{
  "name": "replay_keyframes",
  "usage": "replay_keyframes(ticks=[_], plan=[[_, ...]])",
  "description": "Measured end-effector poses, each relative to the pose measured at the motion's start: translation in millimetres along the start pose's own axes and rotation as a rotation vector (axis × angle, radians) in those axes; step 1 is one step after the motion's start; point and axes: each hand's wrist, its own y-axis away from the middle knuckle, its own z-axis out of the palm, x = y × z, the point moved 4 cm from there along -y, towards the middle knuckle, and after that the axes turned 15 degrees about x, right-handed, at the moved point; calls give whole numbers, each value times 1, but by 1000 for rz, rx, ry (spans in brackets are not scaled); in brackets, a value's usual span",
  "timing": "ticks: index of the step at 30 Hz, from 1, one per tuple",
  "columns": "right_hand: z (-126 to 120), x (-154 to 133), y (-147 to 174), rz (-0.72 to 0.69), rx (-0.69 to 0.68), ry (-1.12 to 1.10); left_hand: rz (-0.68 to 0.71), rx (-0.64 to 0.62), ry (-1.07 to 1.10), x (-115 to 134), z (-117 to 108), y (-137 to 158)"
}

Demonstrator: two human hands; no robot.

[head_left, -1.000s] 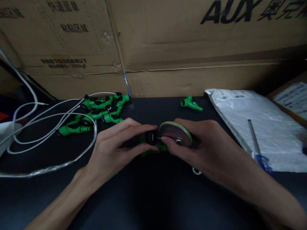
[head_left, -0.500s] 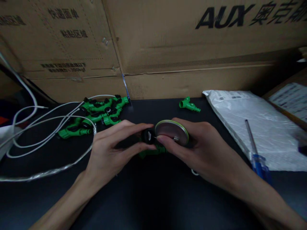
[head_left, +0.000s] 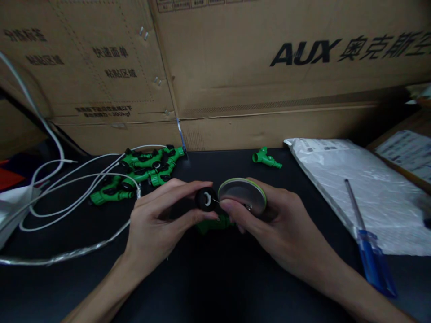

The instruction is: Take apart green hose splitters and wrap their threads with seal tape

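Note:
My left hand (head_left: 160, 215) pinches a small black round cap (head_left: 202, 199) between thumb and fingertips. A white ring shows inside the cap's opening, which faces right. My right hand (head_left: 276, 211) grips a round pin badge (head_left: 242, 193) with a metal back and a yellow-green rim. A thin pin runs from the right thumb to the cap's opening; whether its tip touches the white ring I cannot tell. Behind and below the hands lies a green hose fitting (head_left: 213, 223), partly hidden by the fingers.
Several green hose splitters with black parts (head_left: 141, 172) lie in a pile at the left, beside white cables (head_left: 90, 179). Another green fitting (head_left: 266, 158) sits at the back. A blue-handled screwdriver (head_left: 373, 260) rests against a white padded mailer (head_left: 357, 188). A cardboard box (head_left: 235, 76) stands behind.
The view has tilted up slightly. My left hand has turned the black cap so its opening and the white ring show more clearly. Both hands keep their grips.

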Motion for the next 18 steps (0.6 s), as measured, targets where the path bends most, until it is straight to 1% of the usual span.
replay_keyframes(ticks=[5,10,13,15,16,18], plan=[[3,1,0,50,43,-129,-73,38,49,-4,-2,0],[2,2,-1,188,1,-308,-232,30,268,-9,4,1],[-2,5,-2,241,48,-370,-299,-16,355,-11,8,2],[-4,9,-2,299,80,-413,-299,-80,333,-12,10,2],[-3,12,-2,347,74,-458,-273,-117,305,-11,10,2],[1,16,-2,450,25,-588,-175,-175,237,-10,11,1]])
